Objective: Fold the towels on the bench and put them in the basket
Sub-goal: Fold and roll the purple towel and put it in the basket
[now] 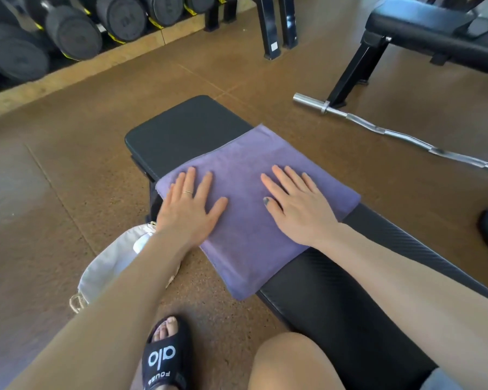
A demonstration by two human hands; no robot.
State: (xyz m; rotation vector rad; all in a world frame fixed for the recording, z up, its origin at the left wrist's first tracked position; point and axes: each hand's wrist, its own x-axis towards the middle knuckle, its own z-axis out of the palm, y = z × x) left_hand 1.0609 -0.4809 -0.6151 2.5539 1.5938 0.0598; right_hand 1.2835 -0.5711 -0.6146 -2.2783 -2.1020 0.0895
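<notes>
Towel point(254, 220) on bench point(186, 130)

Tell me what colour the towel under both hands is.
Muted purple terry towel, plain with no pattern, seen in the head view.

The single head-worn view looks forward and steeply down from close above, the left hand point(189, 209) and right hand point(299, 209) centred just ahead.
</notes>
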